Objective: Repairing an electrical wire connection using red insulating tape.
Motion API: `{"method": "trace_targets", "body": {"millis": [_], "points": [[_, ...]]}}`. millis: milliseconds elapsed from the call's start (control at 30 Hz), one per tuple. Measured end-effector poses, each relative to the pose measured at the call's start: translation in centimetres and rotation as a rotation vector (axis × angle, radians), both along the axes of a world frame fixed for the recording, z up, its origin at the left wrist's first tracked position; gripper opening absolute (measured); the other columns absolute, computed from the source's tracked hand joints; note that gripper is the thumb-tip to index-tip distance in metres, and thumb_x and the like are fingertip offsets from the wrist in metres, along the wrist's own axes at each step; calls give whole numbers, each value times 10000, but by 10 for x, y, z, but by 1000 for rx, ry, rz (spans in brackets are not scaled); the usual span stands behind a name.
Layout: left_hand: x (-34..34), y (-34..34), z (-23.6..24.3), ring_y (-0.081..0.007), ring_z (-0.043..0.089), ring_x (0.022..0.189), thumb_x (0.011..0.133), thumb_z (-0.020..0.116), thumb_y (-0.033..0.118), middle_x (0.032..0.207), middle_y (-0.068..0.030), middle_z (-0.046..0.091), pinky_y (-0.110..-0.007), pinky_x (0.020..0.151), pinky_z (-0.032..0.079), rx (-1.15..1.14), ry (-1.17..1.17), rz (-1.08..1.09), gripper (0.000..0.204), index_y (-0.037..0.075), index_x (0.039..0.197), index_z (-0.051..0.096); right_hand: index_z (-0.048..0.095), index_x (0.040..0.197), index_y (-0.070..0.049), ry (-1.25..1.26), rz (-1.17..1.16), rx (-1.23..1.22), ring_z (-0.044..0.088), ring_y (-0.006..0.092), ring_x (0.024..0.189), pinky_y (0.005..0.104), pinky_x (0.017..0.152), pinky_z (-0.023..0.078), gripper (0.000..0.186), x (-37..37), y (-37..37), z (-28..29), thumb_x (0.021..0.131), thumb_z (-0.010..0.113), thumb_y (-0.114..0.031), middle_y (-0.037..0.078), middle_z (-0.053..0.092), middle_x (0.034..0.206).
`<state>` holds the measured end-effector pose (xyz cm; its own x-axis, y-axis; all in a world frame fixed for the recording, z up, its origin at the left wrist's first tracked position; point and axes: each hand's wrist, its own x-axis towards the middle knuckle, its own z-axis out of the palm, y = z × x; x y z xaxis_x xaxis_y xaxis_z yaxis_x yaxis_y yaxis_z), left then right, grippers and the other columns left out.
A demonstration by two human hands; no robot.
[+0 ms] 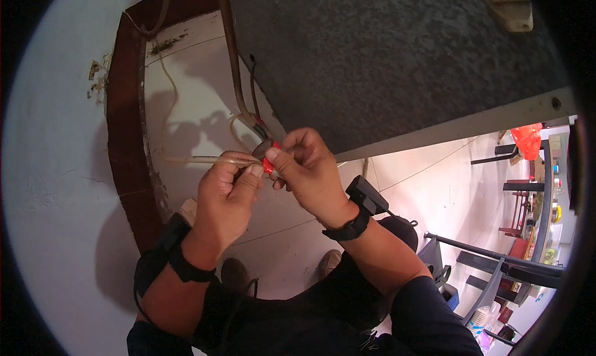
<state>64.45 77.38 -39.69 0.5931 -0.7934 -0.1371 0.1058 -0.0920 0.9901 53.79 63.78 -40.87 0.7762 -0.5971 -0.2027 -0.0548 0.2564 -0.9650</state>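
Observation:
My left hand (226, 197) is closed, thumb against forefinger, around a pale thin cable (195, 159) close to its joined end. Right beside it, my right hand (310, 173) pinches red tape (268, 164) at the cable joint. A brownish rounded piece (263, 148) shows between the hands; whether it is the side of a tape roll I cannot tell. From above, a thick brown cable (234, 64) runs down to the joint, where dark inner wires (261, 131) and more red show. The fingers cover part of the joint.
A large dark grey panel (385, 64) with a pale edge fills the upper right. At left stands a white wall (62, 157) with a brown skirting (127, 138). Black-framed furniture (496, 256) and a red plastic bag (526, 141) are at the far right.

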Motion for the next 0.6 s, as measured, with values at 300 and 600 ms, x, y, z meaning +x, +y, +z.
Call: {"method": "trace_targets", "body": {"millis": [300, 600], "points": [[6, -2, 9, -65, 564, 761, 1000, 623, 54, 857, -9, 619, -239, 681, 470, 24, 30, 52, 73, -14, 1021, 641, 721, 1117, -34, 56, 106, -907, 695, 163, 763, 287, 636, 551, 263, -11, 1, 20, 875, 790, -109, 88, 705, 887], [15, 3, 2, -97, 607, 874, 970, 687, 120, 1007, -47, 662, -257, 789, 500, 19, -361, -35, 281, -17, 1202, 609, 733, 1086, -25, -29, 83, -731, 681, 192, 827, 292, 713, 535, 215, -12, 0, 14, 896, 764, -121, 116, 704, 924]]}}
